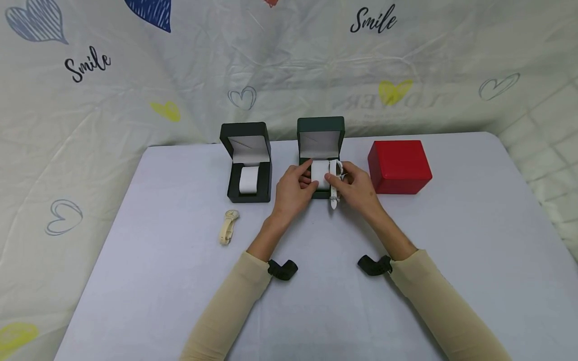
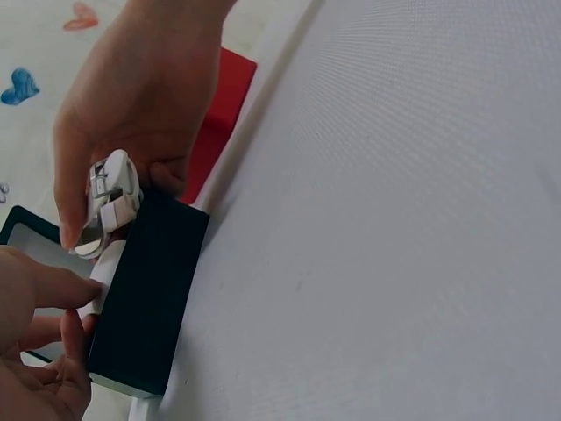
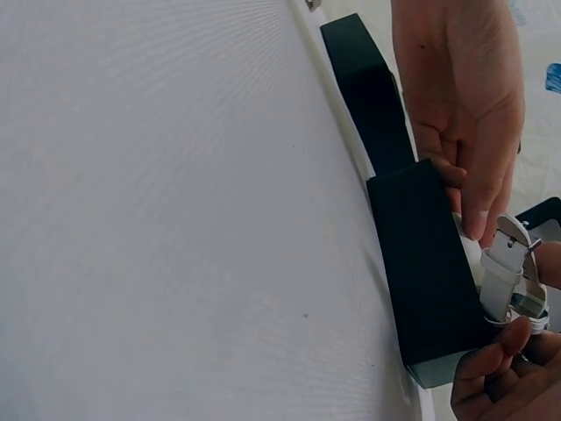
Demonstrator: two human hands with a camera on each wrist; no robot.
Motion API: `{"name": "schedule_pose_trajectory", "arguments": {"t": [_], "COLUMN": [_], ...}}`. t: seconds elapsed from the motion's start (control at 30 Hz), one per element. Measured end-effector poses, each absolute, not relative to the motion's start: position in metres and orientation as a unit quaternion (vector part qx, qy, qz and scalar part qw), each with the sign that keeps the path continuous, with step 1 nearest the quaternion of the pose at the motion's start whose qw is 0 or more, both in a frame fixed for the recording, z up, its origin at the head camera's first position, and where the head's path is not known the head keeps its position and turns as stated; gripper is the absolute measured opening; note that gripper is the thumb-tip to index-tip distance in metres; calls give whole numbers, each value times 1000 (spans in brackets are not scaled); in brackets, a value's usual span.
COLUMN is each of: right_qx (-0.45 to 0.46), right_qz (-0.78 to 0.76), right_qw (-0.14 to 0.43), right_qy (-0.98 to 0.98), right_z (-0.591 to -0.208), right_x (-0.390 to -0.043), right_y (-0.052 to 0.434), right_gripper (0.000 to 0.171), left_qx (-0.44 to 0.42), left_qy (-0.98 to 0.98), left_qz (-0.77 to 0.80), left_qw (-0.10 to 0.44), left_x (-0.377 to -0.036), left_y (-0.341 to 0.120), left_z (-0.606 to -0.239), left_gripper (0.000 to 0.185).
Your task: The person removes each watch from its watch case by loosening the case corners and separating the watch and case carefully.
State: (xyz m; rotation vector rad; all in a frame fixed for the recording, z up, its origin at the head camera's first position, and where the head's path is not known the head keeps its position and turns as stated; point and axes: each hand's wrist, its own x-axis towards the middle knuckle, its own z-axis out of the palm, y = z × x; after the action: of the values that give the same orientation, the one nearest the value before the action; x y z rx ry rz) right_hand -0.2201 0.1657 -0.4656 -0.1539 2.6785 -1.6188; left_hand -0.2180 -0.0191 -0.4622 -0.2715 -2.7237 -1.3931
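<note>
A dark green watch box (image 1: pixel 320 123) with a raised lid stands at the table's back edge. My left hand (image 1: pixel 292 190) pinches the white watch cushion (image 1: pixel 320 170) at its left side, thumb in front. At the cushion's right, my right hand (image 1: pixel 357 188) holds a white wristwatch (image 1: pixel 333 193) between thumb and fingers. Its buckled strap (image 3: pixel 501 279) shows in the right wrist view, by the box's front wall (image 3: pixel 428 263). From the left wrist view, the watch (image 2: pixel 112 197) is beside the cushion's end; its dial is hard to make out.
A black watch box (image 1: pixel 246 129) stands open on the left, with a white cushion (image 1: pixel 249 179) inside. A cream wristwatch (image 1: pixel 229 226) lies in front of it. To the right is a closed red box (image 1: pixel 399 165). A printed cloth hangs behind the white table (image 1: pixel 316 301).
</note>
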Motion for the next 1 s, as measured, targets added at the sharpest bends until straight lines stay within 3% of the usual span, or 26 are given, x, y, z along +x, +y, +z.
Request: {"name": "schedule_pose_trajectory", "arguments": {"t": [1.0], "right_qx": [-44], "right_qz": [-500], "right_qw": [0], "right_qy": [865], "right_z": [-467], "right_x": [-221], "right_y": [164], "right_gripper": [38], "left_qx": [-86], "left_qy": [-896], "left_qz": [-436], "left_qw": [5], "left_x": [-220], "left_y": [-18], "left_z": [-461], "left_gripper": [61]}}
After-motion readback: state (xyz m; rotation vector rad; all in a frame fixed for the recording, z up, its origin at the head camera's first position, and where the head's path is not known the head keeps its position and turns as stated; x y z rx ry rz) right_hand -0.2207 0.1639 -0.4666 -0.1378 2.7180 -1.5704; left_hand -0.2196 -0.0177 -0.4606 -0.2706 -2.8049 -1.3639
